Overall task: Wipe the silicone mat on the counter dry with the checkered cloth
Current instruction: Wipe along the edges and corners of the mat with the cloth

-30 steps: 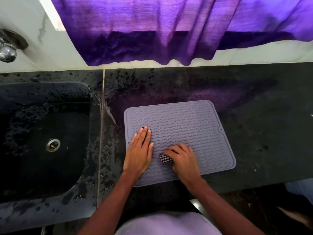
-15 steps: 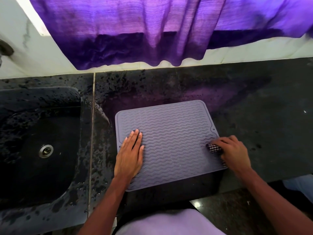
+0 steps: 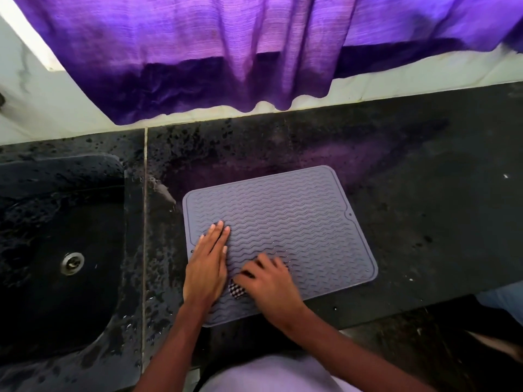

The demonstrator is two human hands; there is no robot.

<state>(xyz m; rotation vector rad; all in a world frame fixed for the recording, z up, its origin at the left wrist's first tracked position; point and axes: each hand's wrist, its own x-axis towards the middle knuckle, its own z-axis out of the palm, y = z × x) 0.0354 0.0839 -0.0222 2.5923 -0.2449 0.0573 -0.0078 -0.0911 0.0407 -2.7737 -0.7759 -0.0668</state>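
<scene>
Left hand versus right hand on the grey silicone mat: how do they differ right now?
The left hand lies flat and empty, fingers straight, near the grey wavy-ribbed silicone mat's left edge. The right hand is curled, pressing the bunched black-and-white checkered cloth on the mat's near part. Both rest on the mat, side by side.

Daylight comes through the purple curtain (image 3: 226, 52) at the top and glows brightest in its upper folds, dimmer along its hem. It throws a violet tint across the dark surface (image 3: 424, 193) and the mat (image 3: 283, 222). The sink (image 3: 56, 236) sits in deep shade, with small wet glints around it. The right hand (image 3: 268, 284) is slightly smeared by motion. Straight edges bow toward the corners.
</scene>
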